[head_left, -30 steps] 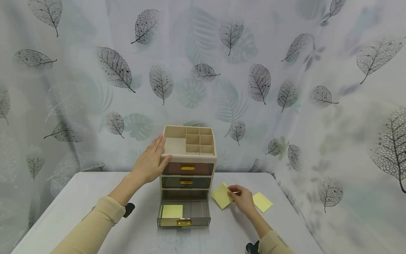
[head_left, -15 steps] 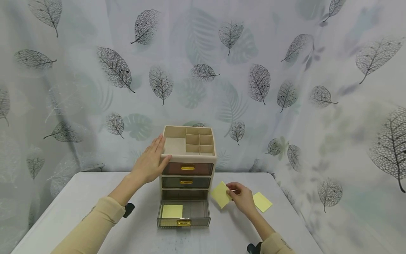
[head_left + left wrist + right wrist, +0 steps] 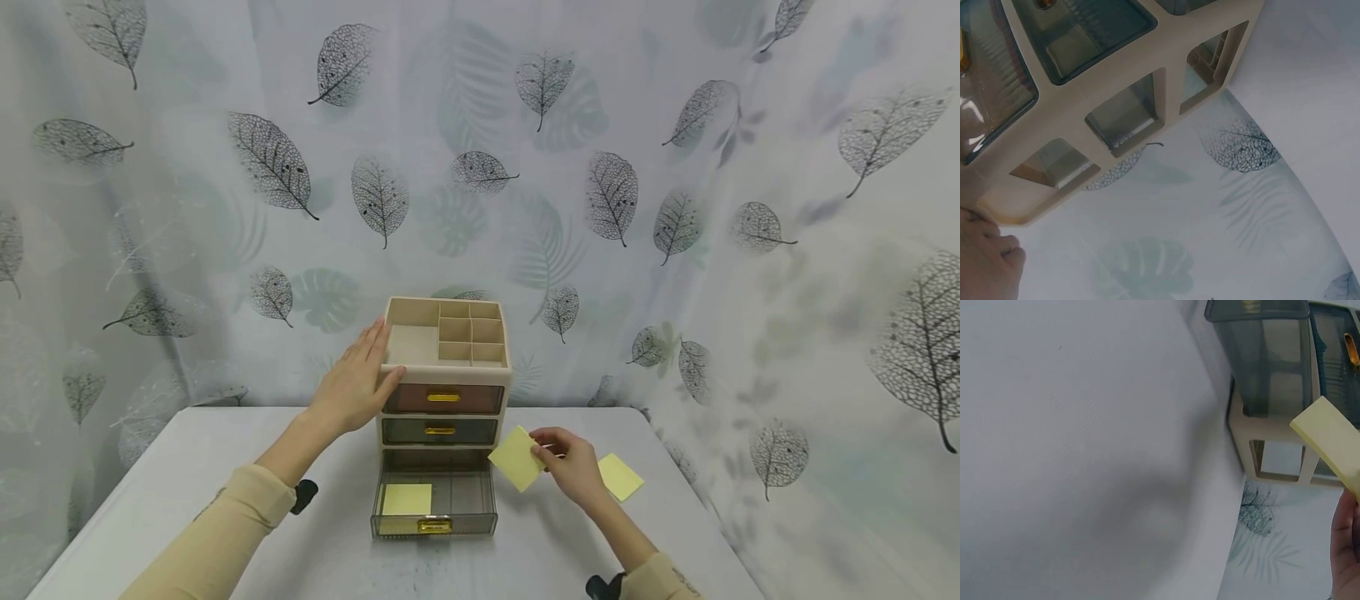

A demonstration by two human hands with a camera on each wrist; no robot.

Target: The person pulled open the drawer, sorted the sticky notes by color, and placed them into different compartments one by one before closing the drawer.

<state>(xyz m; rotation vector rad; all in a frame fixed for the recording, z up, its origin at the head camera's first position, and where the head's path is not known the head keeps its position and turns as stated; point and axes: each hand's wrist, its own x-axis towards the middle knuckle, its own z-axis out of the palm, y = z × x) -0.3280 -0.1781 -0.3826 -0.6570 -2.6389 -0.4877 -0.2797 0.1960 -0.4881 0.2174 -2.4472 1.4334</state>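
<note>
A cream desktop drawer organizer [image 3: 446, 372] stands on the white table, its bottom drawer [image 3: 472, 500] pulled out. The left hand [image 3: 351, 390] rests on the organizer's upper left edge, its fingers extended along the side and its thumb at the front. Beside the organizer's right side, the right hand [image 3: 573, 467] pinches a yellow sticky note pad [image 3: 517, 459] by its edge, above the table. In the right wrist view the same sticky note pad [image 3: 1329, 434] shows its thickness. Another yellow sticky note pad [image 3: 407, 499] lies in the left part of the pulled-out drawer.
One more yellow sticky note pad [image 3: 619, 477] lies on the white table [image 3: 330, 517], behind the right hand. The organizer's top tray [image 3: 415, 342] has several compartments. Two upper drawers with gold handles are pushed in. A leaf-patterned curtain [image 3: 480, 208] hangs behind the table.
The right hand has moved slightly left with the sticky note pad, closer to the pulled-out drawer. The left hand has stayed in place.
</note>
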